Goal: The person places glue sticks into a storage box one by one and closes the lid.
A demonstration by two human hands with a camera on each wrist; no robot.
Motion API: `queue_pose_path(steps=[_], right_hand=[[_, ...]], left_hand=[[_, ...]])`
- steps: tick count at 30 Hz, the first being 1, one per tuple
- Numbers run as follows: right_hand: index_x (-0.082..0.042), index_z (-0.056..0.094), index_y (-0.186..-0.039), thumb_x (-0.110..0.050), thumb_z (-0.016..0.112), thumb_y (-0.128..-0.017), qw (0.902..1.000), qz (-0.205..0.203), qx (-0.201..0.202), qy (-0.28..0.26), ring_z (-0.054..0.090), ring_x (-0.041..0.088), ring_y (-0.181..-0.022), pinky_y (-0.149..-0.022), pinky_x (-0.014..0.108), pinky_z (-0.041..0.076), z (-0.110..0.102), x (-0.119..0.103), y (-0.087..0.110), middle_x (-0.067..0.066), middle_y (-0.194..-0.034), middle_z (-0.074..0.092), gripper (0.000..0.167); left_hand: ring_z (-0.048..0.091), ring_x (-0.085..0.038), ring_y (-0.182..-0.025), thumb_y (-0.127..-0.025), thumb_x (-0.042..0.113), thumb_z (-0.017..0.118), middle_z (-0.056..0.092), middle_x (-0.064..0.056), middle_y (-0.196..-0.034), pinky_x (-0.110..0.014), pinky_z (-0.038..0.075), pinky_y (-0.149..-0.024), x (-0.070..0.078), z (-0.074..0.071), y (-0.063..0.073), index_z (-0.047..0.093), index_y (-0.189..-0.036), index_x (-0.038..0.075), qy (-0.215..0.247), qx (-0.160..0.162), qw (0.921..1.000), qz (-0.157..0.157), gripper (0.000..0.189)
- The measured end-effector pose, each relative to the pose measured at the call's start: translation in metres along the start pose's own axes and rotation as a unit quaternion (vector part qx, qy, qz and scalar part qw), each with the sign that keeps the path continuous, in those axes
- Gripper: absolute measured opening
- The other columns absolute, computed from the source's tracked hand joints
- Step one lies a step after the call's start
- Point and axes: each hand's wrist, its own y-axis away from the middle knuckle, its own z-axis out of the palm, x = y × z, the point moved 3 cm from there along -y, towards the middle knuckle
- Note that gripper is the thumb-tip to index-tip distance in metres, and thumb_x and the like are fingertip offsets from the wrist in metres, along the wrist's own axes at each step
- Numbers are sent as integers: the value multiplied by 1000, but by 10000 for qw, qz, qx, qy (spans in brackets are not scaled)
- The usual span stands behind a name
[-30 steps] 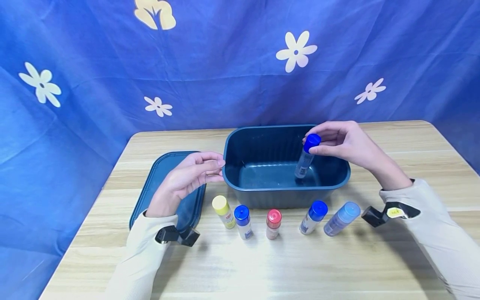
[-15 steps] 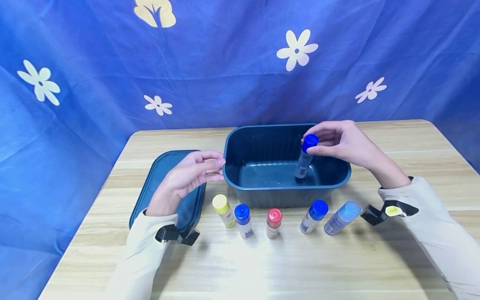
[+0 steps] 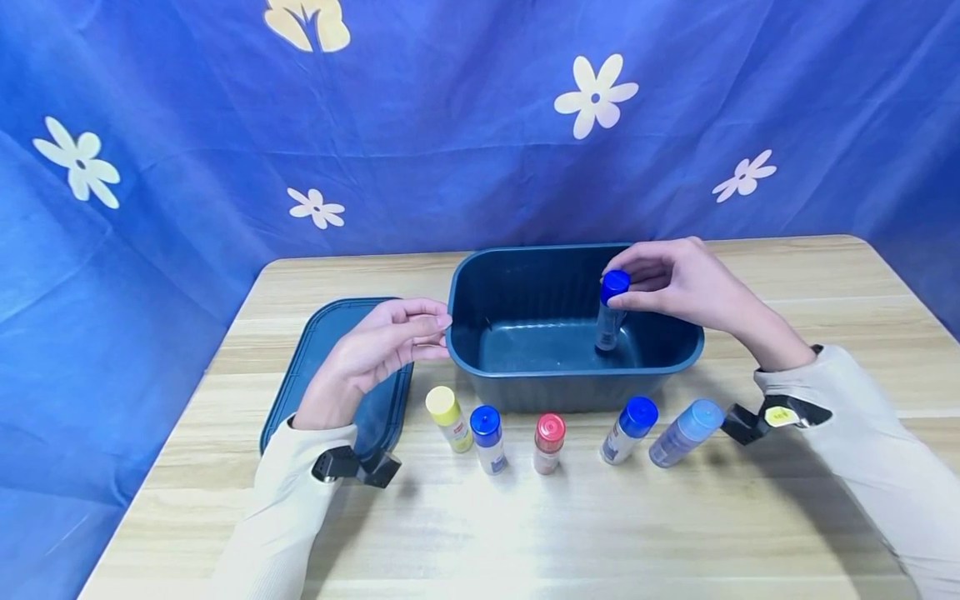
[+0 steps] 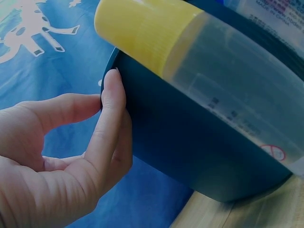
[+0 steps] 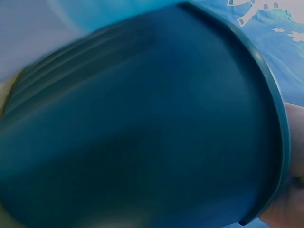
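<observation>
A dark teal plastic bin [image 3: 562, 393] stands at the back of the table. My left hand [image 3: 386, 343] holds the bin's left rim between thumb and fingers; the left wrist view shows the fingertips [image 4: 113, 88] against its outer wall [image 4: 175, 137]. Over the bin's right part, my right hand [image 3: 678, 283] grips a small clear bottle [image 3: 609, 321] by its blue cap, upright inside the bin. In the right wrist view the bin's outer wall [image 5: 142, 128] fills most of the picture, hiding the bottle; part of the hand [image 5: 295, 142] shows past the rim.
In front of the bin stand small bottles with caps in yellow [image 3: 446, 412], blue [image 3: 487, 437], red [image 3: 549, 442], blue [image 3: 628, 429] and light blue [image 3: 686, 433]. A teal lid [image 3: 330, 333] lies left, under my left hand. A blue curtain [image 3: 465, 150] hangs behind the table.
The right hand has shifted slightly left with the blue-capped bottle, which now stands more upright. The left hand keeps its place at the bin's rim.
</observation>
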Motion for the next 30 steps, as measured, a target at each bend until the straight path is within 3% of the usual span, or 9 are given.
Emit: queue_pose_path(steps=[6,10,16,30], right_hand=[[-10,71,-107,-15,80,-80,9996,-249,21,124,71,18,-89,-78,27,58,1,-3,-1,4,-98,73,29],[-8,71,-107,-15,80,-81,9997,-161,32,182,71,22,-90,-78,33,58,2,-5,-2,7,-98,72,29],[-5,70,-106,-9,78,-81,9993,15,-21,381,70,25,-92,-79,37,58,5,-4,-4,9,-99,72,27],[0,66,-110,-1,73,-84,9952,-389,-312,837,68,30,-95,-80,43,58,7,-9,-2,14,-100,71,26]], left_hand=[[68,-16,-77,-96,-5,48,66,-7,-86,-30,58,-79,0,1,0,58,-108,-5,-11,16,10000,4,15],[68,-16,-77,-96,-6,48,66,-7,-86,-30,58,-79,0,1,1,59,-106,-4,-14,19,10000,5,15],[68,-16,-78,-96,-6,48,66,-7,-87,-30,58,-79,0,1,1,61,-104,0,-6,42,10000,-8,16],[66,-14,-75,-96,-5,48,66,-6,-85,-30,58,-79,0,1,1,60,-105,0,15,45,10000,-32,16]])
